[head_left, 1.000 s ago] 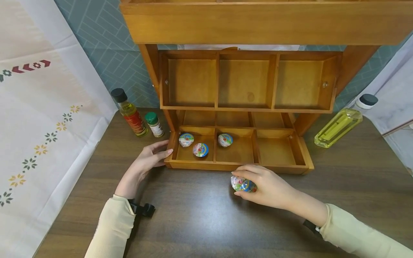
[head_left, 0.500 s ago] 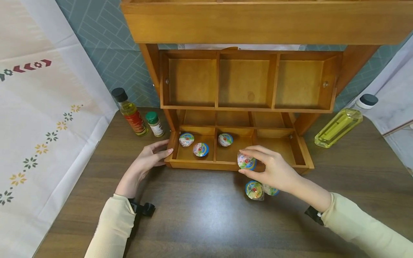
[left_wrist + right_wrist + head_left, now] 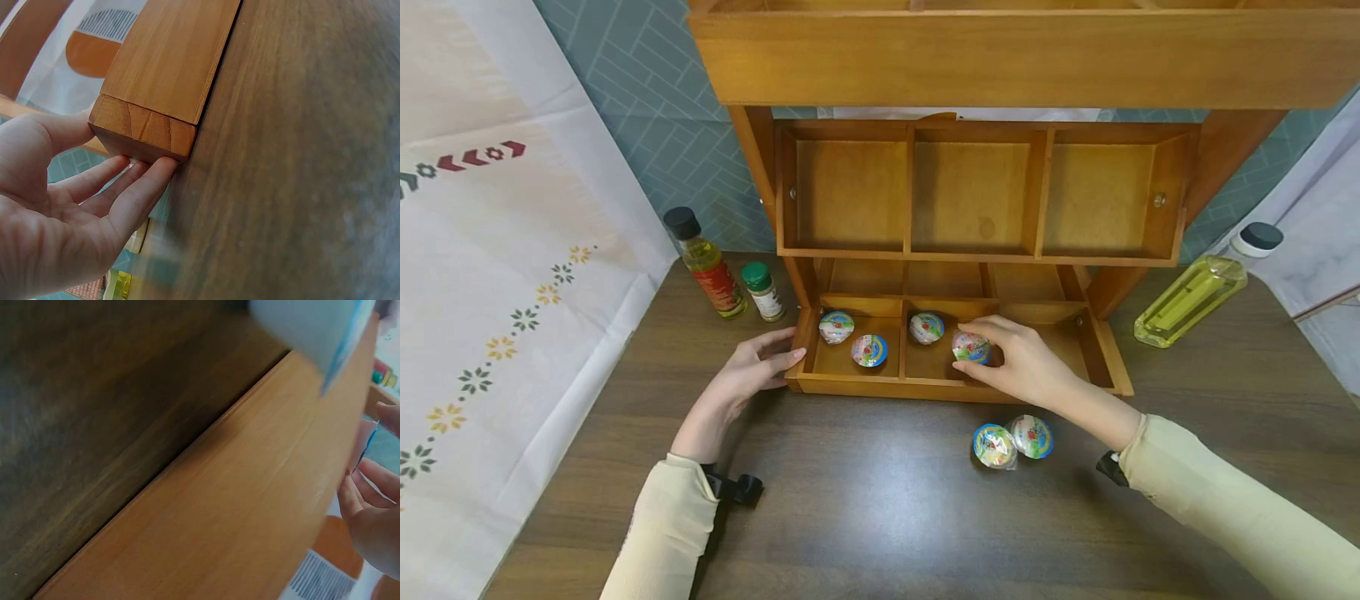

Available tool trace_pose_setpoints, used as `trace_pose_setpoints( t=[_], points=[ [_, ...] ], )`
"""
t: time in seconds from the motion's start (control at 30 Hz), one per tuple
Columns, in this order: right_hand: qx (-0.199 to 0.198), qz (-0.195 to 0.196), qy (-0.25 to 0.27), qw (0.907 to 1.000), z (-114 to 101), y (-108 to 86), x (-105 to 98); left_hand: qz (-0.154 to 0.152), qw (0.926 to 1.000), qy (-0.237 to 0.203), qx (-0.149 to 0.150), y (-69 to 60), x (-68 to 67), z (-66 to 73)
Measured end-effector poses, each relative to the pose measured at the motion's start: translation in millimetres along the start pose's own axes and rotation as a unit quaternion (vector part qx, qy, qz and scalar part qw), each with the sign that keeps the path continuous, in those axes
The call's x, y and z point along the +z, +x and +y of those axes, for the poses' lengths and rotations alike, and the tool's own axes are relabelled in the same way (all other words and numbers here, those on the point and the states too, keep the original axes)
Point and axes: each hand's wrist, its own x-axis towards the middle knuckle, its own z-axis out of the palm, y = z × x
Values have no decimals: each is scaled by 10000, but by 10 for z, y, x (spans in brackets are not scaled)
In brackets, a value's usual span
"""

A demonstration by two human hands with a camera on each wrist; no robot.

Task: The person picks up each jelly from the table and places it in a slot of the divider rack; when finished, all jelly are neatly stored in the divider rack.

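In the head view, my right hand (image 3: 1028, 360) pinches a small jelly cup (image 3: 970, 347) with a printed lid between thumb and fingers, in the middle compartment of the low front tray (image 3: 850, 387). Another jelly cup (image 3: 927, 327) sits left of it there. Two more, one further back (image 3: 836, 327) and one nearer (image 3: 869, 351), lie in the left compartment. My left hand (image 3: 747, 371) holds the tray's left front corner, thumb at the top edge and fingers against the outer side, as the left wrist view shows with the wooden corner (image 3: 147, 128).
Two jelly cups, one on the left (image 3: 995, 447) and one on the right (image 3: 1032, 437), lie before the tray. A red-labelled bottle (image 3: 715, 279) and green-capped jar (image 3: 763, 293) stand left. An oil bottle (image 3: 1191, 300) stands right. Upper wooden tiers (image 3: 970, 62) overhang.
My right hand has lifted a jelly cup from the table, over the front wall and into the middle compartment. Two cups on the table have come into sight. My left hand stays put.
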Motion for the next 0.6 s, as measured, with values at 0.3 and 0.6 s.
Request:
trace_pose_setpoints(
  t=[0.3, 0.6],
  points=[
    [640, -773, -156, 9948, 127, 136, 43, -14, 10000, -69, -22, -9, -8, 3],
    [517, -1209, -222, 9911, 150, 208, 83, -50, 10000, -62, 0, -15, -6, 15]
  ],
)
